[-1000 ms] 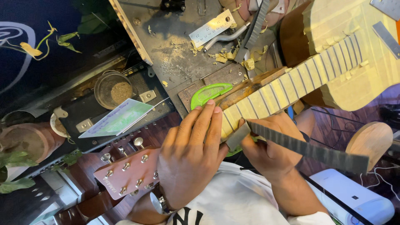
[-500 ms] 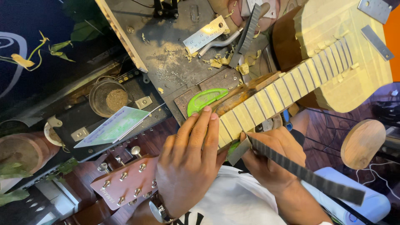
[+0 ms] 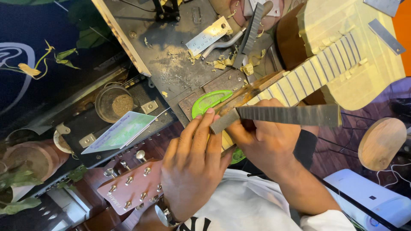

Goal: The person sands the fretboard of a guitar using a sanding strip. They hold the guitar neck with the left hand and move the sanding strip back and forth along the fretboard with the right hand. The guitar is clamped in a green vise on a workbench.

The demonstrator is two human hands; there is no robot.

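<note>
An acoustic guitar lies across my lap, its taped pale body (image 3: 342, 64) at the upper right and its reddish headstock (image 3: 128, 188) with tuning pegs at the lower left. The neck (image 3: 295, 85) carries masked strips between the frets. My left hand (image 3: 192, 167) lies flat over the neck near the headstock. My right hand (image 3: 263, 139) grips a long dark flat file (image 3: 287, 115), held across the neck with its tip at my left fingertips. A green plastic piece (image 3: 205, 100) sits beneath the neck.
A dark metal workbench (image 3: 171, 64) holds a steel ruler (image 3: 208, 35), a rasp (image 3: 250, 30) and wood shavings. A jar (image 3: 113, 102) and a card (image 3: 120, 132) rest on a lower shelf. A round wooden stool (image 3: 381, 137) and a white appliance (image 3: 368, 196) stand at the right.
The file has swung from pointing down-right to lying nearly level across the neck. My right hand rose with it. My left hand stayed on the neck.
</note>
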